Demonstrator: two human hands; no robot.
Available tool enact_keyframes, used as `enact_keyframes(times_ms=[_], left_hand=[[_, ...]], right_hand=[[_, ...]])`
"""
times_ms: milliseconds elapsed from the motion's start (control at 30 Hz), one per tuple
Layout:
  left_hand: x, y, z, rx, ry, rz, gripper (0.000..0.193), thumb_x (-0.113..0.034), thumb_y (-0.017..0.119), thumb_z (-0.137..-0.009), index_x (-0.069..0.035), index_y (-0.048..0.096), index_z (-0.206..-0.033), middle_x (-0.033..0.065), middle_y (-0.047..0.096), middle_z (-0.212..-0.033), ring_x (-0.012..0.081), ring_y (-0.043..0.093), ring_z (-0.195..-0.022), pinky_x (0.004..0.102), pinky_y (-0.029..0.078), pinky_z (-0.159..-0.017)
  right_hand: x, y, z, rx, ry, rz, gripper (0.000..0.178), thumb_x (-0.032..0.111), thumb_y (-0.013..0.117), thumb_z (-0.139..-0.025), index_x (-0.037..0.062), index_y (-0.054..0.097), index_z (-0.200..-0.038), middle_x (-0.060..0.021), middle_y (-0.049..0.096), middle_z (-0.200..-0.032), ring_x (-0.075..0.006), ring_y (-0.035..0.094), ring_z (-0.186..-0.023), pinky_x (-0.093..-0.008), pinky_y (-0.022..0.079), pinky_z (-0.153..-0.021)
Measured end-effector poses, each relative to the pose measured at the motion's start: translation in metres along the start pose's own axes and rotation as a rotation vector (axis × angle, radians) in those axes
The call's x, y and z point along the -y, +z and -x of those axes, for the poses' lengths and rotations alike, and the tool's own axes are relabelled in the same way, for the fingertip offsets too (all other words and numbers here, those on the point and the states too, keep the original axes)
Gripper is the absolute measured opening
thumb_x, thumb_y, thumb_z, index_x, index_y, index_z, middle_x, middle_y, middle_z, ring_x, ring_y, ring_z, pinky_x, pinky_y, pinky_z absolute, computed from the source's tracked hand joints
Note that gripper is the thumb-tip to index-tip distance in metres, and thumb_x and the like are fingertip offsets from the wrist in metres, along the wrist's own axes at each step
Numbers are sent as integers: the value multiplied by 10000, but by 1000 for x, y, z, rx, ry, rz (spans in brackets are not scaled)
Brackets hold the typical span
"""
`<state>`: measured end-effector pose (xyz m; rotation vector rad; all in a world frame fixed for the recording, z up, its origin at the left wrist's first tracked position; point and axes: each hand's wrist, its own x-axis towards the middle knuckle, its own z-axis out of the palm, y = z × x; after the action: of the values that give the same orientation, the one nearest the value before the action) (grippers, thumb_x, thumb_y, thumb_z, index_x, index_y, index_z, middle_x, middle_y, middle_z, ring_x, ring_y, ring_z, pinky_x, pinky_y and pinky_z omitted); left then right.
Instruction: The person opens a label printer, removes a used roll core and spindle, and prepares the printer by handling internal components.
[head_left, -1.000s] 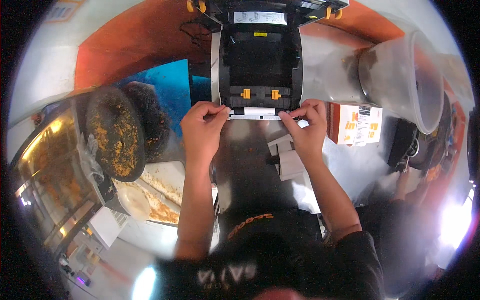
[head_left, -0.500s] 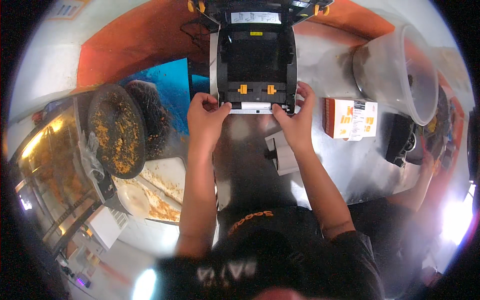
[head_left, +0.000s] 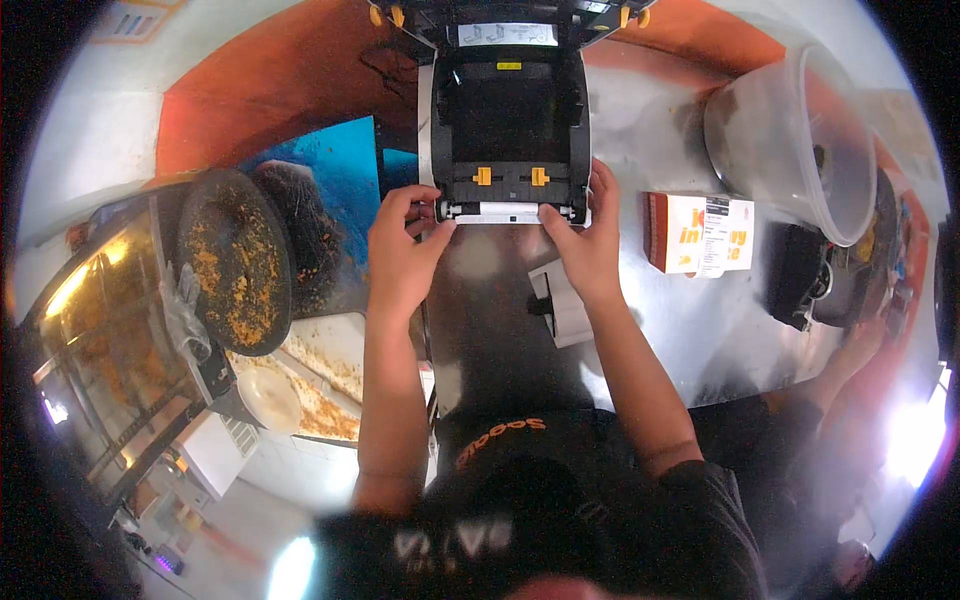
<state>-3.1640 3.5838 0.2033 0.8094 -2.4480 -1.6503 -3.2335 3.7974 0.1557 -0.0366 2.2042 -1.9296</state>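
Note:
An open black label printer [head_left: 508, 120] stands on the steel counter [head_left: 640, 300], its lid tipped back. A white paper strip [head_left: 508, 211] lies across its front edge, below two yellow guide tabs. My left hand [head_left: 403, 250] pinches the strip's left end with the fingertips. My right hand [head_left: 585, 240] presses on the strip's right end and the printer's front corner. A small white roll of labels [head_left: 562, 303] lies on the counter just under my right wrist.
An orange and white carton [head_left: 700, 234] lies right of the printer, with a large clear plastic tub [head_left: 800, 140] behind it. Round black trays crusted with orange crumbs [head_left: 235, 260] stand at the left. Another person's hand [head_left: 862, 345] reaches in at the right.
Both hands have shifted slightly along the printer's front edge and now sit closer to the paper strip. The view has moved toward the printer.

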Motion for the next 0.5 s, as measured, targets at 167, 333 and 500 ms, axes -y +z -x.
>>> enact_keyframes(times_ms=[167, 333, 500], left_hand=[[1, -8, -2, -2, 160, -60, 237, 23, 753, -825, -1, 684, -1050, 106, 675, -1056, 182, 681, -925, 298, 573, -792], [5, 0, -4, -57, 156, -74, 142, -51, 748, -872, -4, 702, -998, 85, 673, -1005, 161, 665, -902, 267, 541, -760], [10, 9, -9, -143, 175, -130, 119, -60, 752, -868, 6, 710, -957, 89, 673, -984, 172, 669, -857, 276, 554, -734]], right_hand=[[15, -13, 10, 49, 59, -264, 746, -43, 713, -854, 38, 350, -1500, -160, 498, -1409, -242, 531, -1260, -360, 486, -1013], [13, -23, 5, 21, 68, -125, 504, -25, 735, -864, 9, 559, -1334, -112, 626, -1245, -194, 609, -1130, -319, 513, -942], [8, -21, -4, -21, 8, 24, 430, -27, 744, -846, 24, 615, -1253, -97, 600, -1287, -183, 602, -1118, -300, 520, -908]])
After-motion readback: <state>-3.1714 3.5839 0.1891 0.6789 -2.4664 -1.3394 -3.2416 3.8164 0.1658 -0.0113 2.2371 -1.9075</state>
